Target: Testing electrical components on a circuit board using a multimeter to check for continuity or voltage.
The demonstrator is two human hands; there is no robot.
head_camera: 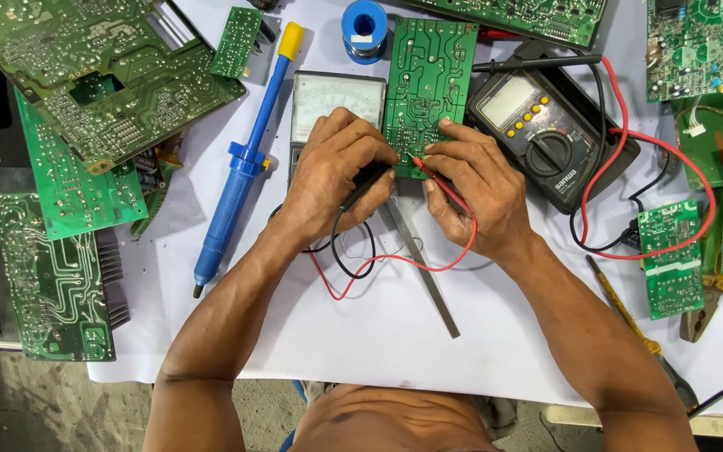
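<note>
Two probes are in my hands, both tips down on the green board (427,88) that lies solder side up just ahead of my knuckles. My left hand (336,172) is closed around the black probe (367,180), fingers curled tight over its body, with the black lead looping back toward my wrist. My right hand (477,188) pinches the red probe (437,180) between thumb and forefinger, its tip touching the board's lower edge right beside my left fingertips; the red lead (412,264) curls away under my palm. Under my left hand sits an analog meter (336,100), its dial showing past my knuckles. Just right of my right hand lies a black digital meter (537,138), apart from my fingers. A steel ruler (424,268) runs back from between my hands toward my body. Well left of my left hand lies a blue desoldering pump (240,167).
</note>
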